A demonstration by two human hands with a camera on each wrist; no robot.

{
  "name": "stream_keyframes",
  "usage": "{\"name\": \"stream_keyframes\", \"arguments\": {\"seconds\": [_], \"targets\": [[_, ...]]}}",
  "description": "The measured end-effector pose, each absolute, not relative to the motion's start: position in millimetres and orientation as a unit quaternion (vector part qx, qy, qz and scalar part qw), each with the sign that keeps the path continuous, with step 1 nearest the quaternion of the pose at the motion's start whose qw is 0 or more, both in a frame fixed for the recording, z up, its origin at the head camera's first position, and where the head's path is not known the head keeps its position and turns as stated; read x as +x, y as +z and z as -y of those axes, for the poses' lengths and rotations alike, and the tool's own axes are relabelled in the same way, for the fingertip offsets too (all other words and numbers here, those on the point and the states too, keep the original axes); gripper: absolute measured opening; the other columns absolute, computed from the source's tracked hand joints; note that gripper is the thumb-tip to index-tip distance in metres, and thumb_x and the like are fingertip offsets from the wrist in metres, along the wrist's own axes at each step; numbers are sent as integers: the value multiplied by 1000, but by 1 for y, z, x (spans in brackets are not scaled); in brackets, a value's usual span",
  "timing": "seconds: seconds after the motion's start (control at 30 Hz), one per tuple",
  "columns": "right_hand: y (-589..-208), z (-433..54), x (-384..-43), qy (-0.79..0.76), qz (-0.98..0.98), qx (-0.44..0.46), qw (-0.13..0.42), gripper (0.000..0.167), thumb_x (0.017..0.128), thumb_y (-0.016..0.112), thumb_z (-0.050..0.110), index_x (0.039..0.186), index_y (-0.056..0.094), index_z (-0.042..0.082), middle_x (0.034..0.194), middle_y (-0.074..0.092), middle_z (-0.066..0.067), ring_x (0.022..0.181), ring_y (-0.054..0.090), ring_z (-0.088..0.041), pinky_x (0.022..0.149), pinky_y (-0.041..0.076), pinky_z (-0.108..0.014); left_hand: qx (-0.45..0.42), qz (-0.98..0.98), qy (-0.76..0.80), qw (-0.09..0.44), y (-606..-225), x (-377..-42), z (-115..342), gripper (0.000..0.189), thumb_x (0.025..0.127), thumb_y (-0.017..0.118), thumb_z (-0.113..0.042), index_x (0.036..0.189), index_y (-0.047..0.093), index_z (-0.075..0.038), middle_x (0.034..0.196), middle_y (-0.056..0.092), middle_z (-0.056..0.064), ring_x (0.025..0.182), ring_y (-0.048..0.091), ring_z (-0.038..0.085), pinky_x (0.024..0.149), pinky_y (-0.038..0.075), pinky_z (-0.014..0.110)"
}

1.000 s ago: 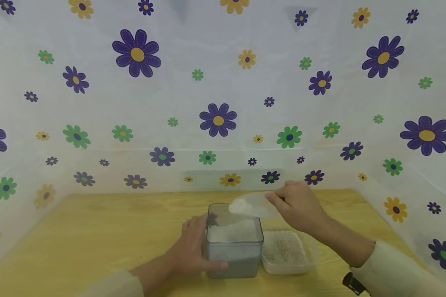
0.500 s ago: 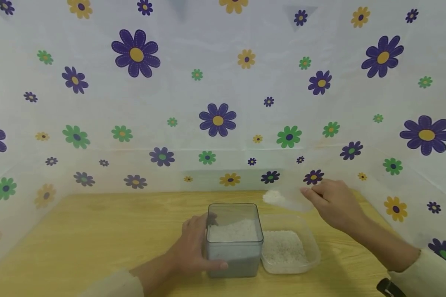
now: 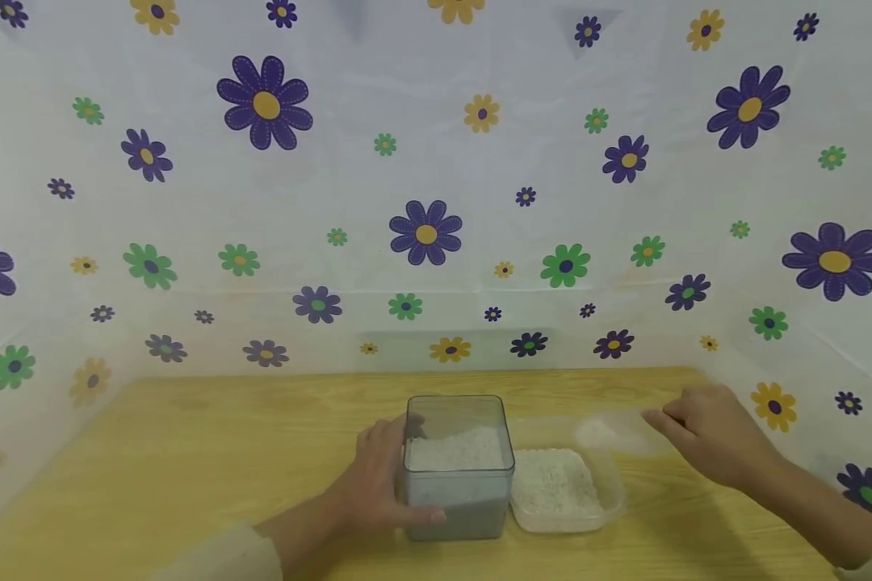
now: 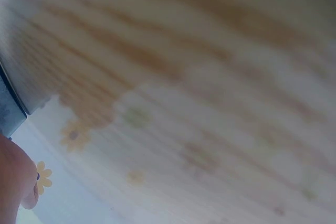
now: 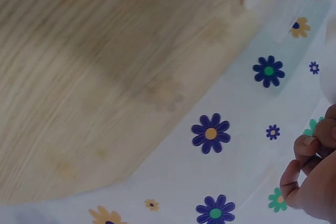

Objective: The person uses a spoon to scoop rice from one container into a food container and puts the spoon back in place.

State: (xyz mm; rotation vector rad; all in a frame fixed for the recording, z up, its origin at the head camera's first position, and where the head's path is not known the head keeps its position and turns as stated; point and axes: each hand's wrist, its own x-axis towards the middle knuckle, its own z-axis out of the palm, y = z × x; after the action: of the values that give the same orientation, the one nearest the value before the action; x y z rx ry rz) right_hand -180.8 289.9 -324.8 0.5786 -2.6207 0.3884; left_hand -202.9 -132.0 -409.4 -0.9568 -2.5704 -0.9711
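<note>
My left hand point(image 3: 378, 484) grips a grey see-through square container point(image 3: 456, 512) from its left side, thumb across the front. White, rice-like grains point(image 3: 456, 450) fill much of it. A clear shallow tub point(image 3: 610, 496) stands against its right side, holding more of these grains point(image 3: 554, 482). My right hand point(image 3: 723, 436) pinches the handle of a translucent scoop point(image 3: 628, 432) behind and right of the tub. White grains lie in the scoop's front. Curled fingers of the right hand point(image 5: 315, 169) show in the right wrist view; the left wrist view catches the left hand point(image 4: 16, 177) beside the container's edge.
The wood-grain table point(image 3: 225, 452) extends on both sides of the containers. A white flowered cloth point(image 3: 349, 186) hangs behind the table and along both sides.
My right hand has carried the scoop from above the grey container to the right, past the tub's top, and lower. My left hand has kept its grip on the container.
</note>
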Motion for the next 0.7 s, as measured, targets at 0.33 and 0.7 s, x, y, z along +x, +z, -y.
{"name": "stream_keyframes", "arguments": {"seconds": [0.33, 0.7], "targets": [[-330, -306, -179, 16, 945, 265, 192, 48, 95, 67, 28, 53, 44, 31, 55, 29, 17, 60, 23, -1, 73, 30, -34, -326, 877, -329, 124, -413, -203, 133, 101, 65, 78, -70, 139, 42, -10, 126, 54, -1, 110, 43, 13, 101, 28, 51], [-323, -309, -187, -50, 840, 404, 359, 56, 107, 34, 49, 54, 36, 31, 55, 25, 22, 66, 23, -4, 74, 32, -35, -331, 873, -335, 124, -418, -204, 130, 102, 65, 80, -68, 140, 42, -11, 128, 54, -2, 111, 43, 12, 102, 27, 50]]}}
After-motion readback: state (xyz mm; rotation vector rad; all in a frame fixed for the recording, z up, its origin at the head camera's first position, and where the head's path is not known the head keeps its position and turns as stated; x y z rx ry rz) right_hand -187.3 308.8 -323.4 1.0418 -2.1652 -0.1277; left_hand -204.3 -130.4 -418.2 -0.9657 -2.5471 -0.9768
